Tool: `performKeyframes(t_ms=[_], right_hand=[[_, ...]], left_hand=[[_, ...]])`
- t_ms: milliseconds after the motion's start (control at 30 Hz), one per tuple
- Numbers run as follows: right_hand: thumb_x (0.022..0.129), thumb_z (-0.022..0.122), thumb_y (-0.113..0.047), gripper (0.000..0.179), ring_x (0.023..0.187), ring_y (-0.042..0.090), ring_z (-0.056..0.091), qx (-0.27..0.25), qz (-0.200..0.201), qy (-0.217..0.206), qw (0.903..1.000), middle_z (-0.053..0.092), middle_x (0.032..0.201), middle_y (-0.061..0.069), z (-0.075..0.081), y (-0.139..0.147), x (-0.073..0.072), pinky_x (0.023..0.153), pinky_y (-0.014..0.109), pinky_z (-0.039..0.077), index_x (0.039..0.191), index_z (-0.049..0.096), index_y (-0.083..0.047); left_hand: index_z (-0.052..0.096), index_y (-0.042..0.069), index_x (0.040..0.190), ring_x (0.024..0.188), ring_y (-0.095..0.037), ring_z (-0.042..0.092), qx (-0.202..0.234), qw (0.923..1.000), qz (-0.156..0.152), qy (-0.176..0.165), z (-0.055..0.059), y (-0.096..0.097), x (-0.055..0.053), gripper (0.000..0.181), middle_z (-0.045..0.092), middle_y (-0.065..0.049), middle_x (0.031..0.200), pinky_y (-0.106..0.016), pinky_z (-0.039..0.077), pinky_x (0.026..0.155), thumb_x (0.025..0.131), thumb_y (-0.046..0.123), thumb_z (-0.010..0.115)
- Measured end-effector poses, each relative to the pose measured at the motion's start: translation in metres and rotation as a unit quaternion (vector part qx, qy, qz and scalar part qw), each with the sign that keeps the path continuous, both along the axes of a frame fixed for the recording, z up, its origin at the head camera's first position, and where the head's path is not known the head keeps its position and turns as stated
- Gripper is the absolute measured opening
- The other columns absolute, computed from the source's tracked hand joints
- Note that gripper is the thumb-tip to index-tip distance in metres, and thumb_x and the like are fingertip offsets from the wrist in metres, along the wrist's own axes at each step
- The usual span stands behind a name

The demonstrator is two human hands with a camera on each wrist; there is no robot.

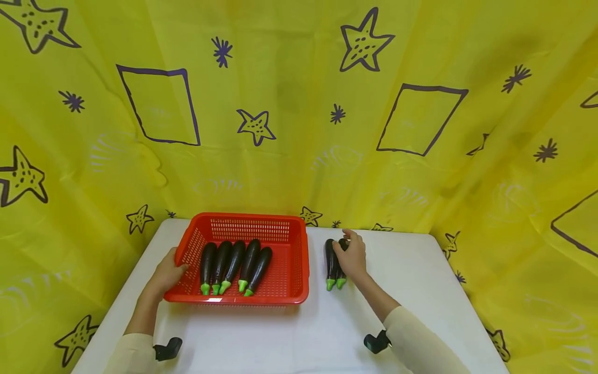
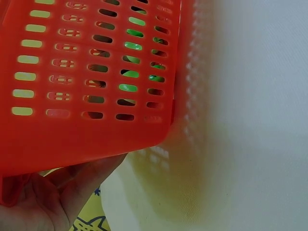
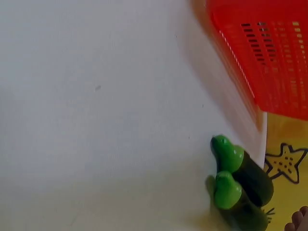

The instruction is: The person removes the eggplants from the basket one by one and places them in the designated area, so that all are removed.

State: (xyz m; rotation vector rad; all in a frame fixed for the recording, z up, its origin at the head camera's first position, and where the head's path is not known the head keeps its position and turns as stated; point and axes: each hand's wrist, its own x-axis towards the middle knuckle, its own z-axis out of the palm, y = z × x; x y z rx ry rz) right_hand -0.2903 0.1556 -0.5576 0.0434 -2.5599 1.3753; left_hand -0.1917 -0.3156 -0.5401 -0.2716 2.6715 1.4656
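Observation:
My left hand (image 1: 167, 271) grips the left rim of a red plastic basket (image 1: 299, 259), its thumb over the edge; in the left wrist view the fingers (image 2: 91, 178) lie under the rim. Inside, several dark eggplants (image 1: 235, 259) lie side by side, green stem ends toward me. To the right of the basket, a left eggplant (image 1: 330, 262) and a right eggplant (image 3: 240, 211) lie together on the table. Over their far ends hovers my right hand (image 1: 352, 254), thumb and fingers spread around the top of the right one. Only its fingertips (image 3: 296, 221) show in the right wrist view.
A white table (image 1: 243, 343) carries everything. Yellow curtains (image 1: 299, 171) printed with starfish and frames hang right behind and on both sides of it. Dark wrist camera mounts (image 1: 168, 349) stick out from both cream sleeves (image 1: 420, 340).

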Motion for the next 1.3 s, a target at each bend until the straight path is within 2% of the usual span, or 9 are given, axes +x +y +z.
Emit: performKeyframes(t_ms=[233,533,833,1033,1233,1300], right_hand=[[0.093,0.072,-0.004,0.051,0.113,0.047,0.057,-0.054,0.099,0.053,0.9922,0.059,0.127,0.026,0.012,-0.034,0.017,0.097,0.059,0.048,0.14,0.055,0.006],[0.091,0.075,-0.001,0.056,0.11,0.041,0.059,-0.065,0.166,0.079,0.9807,0.058,0.127,0.026,0.028,-0.065,0.026,0.093,0.053,0.054,0.141,0.052,0.007],[0.091,0.077,0.004,0.06,0.112,0.047,0.06,-0.107,0.221,0.057,0.9676,0.054,0.131,0.031,0.039,-0.093,0.025,0.094,0.055,0.055,0.143,0.048,0.009],[0.091,0.077,0.003,0.058,0.118,0.05,0.057,-0.126,0.253,0.036,0.9586,0.053,0.138,0.03,0.039,-0.111,0.02,0.096,0.058,0.054,0.142,0.051,0.009],[0.093,0.076,0.001,0.053,0.123,0.05,0.056,-0.103,0.286,0.0,0.9526,0.054,0.141,0.027,0.037,-0.125,0.016,0.097,0.052,0.055,0.141,0.053,0.008],[0.093,0.075,0.002,0.053,0.125,0.05,0.055,-0.094,0.305,-0.013,0.9477,0.052,0.141,0.028,0.037,-0.129,0.014,0.099,0.052,0.054,0.141,0.052,0.008]], left_hand=[[0.028,-0.018,0.143,0.102,-0.044,0.063,0.008,1.0,-0.002,0.002,0.001,-0.001,0.0,0.05,0.051,-0.04,0.126,-0.051,0.059,0.08,0.101,-0.003,0.05],[0.028,-0.017,0.144,0.105,-0.044,0.062,0.012,0.9999,0.001,-0.003,-0.002,0.0,0.0,0.05,0.051,-0.04,0.128,-0.052,0.058,0.083,0.102,-0.002,0.049],[0.028,-0.017,0.144,0.104,-0.044,0.062,0.013,0.9999,0.0,-0.004,-0.001,-0.001,0.0,0.05,0.051,-0.039,0.128,-0.052,0.059,0.082,0.102,-0.002,0.05],[0.029,-0.016,0.142,0.104,-0.043,0.062,0.017,0.9999,-0.001,0.0,0.0,-0.001,-0.001,0.047,0.052,-0.039,0.126,-0.052,0.059,0.082,0.102,-0.002,0.05],[0.03,-0.016,0.141,0.102,-0.043,0.063,0.022,0.9998,-0.002,0.001,0.0,-0.001,0.0,0.046,0.052,-0.039,0.125,-0.051,0.059,0.081,0.102,-0.003,0.049],[0.03,-0.016,0.14,0.102,-0.042,0.063,0.023,0.9997,-0.002,0.001,0.0,-0.001,0.001,0.045,0.052,-0.039,0.124,-0.05,0.06,0.08,0.102,-0.003,0.049]])
